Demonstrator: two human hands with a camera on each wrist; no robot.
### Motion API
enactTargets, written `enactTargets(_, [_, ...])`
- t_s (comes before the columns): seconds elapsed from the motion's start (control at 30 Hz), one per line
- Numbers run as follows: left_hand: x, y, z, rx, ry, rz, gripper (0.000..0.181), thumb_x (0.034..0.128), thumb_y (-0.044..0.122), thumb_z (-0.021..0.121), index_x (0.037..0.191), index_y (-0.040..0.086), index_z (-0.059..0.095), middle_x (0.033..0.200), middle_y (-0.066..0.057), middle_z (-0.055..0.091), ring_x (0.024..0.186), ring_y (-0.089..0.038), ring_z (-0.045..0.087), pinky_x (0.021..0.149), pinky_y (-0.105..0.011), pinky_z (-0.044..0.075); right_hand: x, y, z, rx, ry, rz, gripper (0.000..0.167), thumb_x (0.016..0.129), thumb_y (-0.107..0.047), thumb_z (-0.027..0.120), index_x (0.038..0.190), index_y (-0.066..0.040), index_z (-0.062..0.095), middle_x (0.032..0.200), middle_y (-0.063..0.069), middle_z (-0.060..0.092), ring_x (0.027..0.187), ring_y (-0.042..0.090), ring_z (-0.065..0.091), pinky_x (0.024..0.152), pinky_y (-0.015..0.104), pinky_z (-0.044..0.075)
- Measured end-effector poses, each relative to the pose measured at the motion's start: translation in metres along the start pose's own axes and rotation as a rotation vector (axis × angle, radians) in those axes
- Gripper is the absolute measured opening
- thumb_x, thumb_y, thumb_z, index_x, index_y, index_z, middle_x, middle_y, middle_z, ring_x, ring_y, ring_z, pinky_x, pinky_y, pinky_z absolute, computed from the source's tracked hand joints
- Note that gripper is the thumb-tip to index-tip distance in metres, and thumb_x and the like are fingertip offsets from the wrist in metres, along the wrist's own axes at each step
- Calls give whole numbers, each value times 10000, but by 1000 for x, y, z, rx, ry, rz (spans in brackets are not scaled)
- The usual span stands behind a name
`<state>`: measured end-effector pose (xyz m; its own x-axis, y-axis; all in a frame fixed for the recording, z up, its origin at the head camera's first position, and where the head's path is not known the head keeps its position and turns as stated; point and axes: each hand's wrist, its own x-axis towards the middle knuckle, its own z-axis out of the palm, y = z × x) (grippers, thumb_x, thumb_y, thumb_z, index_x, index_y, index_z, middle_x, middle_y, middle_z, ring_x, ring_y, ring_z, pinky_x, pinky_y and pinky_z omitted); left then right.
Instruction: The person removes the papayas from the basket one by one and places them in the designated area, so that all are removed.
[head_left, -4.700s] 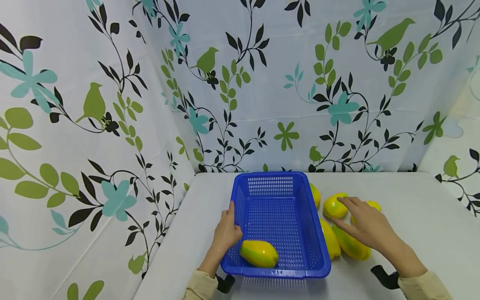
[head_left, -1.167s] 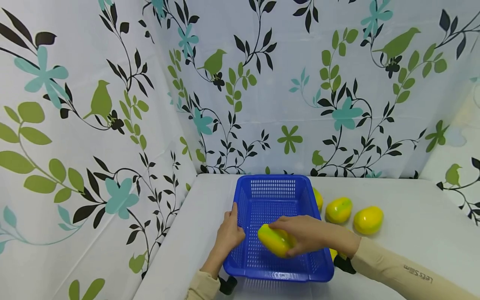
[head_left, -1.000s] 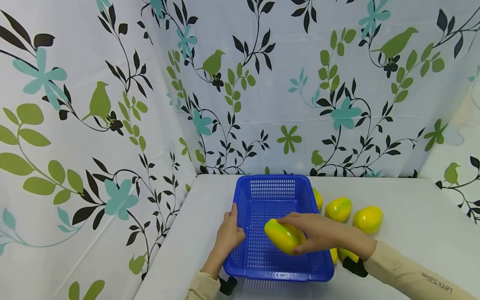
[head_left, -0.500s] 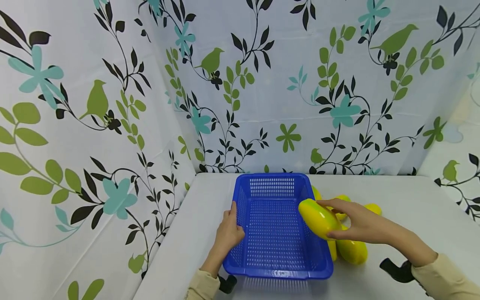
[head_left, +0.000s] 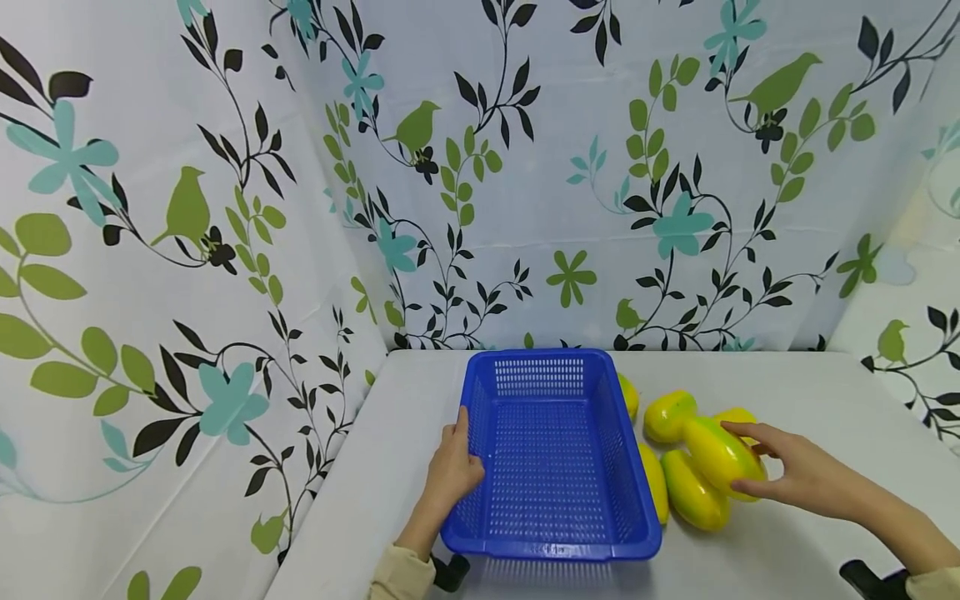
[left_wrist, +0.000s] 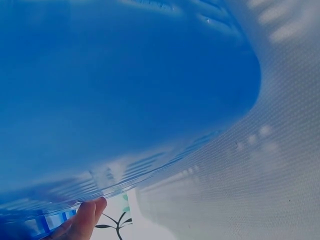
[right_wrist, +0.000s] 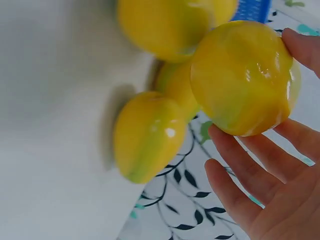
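Observation:
A blue plastic basket (head_left: pixel 551 550) with perforated walls stands on the table, with nothing inside it. My left hand (head_left: pixel 452 467) grips its left rim, index finger pointing forward along the edge. In the left wrist view, the basket's side (left_wrist: pixel 130 90) fills much of the picture and fingertips (left_wrist: pixel 87 220) show at its edge. To the right of the basket, my right hand (head_left: pixel 813 475) holds a yellow-green mango (head_left: pixel 722 454) between thumb and fingers. In the right wrist view this mango (right_wrist: pixel 242 80) sits at the fingertips, above the table beside other mangoes.
Several mangoes lie right of the basket: one green-yellow mango (head_left: pixel 693 492) in front, another mango (head_left: pixel 670 415) behind, and one mango (head_left: pixel 652 483) against the basket's side. The white table (head_left: pixel 817 392) ends at a leaf-and-bird patterned curtain (head_left: pixel 517 192).
Earlier a mango lay in the basket's front left. My right hand has lifted it out and carried it right, over the other mangoes. My left hand stays at the rim.

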<state>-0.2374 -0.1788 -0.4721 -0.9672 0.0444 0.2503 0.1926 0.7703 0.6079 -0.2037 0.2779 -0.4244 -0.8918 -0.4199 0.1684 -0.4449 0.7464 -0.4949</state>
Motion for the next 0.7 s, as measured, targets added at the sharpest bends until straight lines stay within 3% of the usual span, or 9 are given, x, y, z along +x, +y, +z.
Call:
enactTargets(0.3, [0,-2,-2,4,9,7,815,732,-88,566,1492,-114,273,1255,-361,493,839,-355,597,622,-435,489,-18,23,8,-29,9,62,714,787,-310,816,1332,47,526,1275,296,571,953,349,642,785,512,531])
enactTargets(0.6, [-4,-1,0,-8,3,2,814,726,-96,562,1489,-118,276,1255,-365,491,845,-362,596,617,-445,485,-29,41,17,24,-58,116,720,821,-309,783,1346,86,490,1300,319,545,976,356,627,789,511,528])
enactTargets(0.7, [-3,-1,1,6,4,9,811,727,-92,560,1486,-122,277,1247,-364,492,868,-381,604,637,-469,495,-31,47,24,25,-78,124,718,824,-332,778,1350,67,498,1302,291,558,962,300,633,780,440,543])
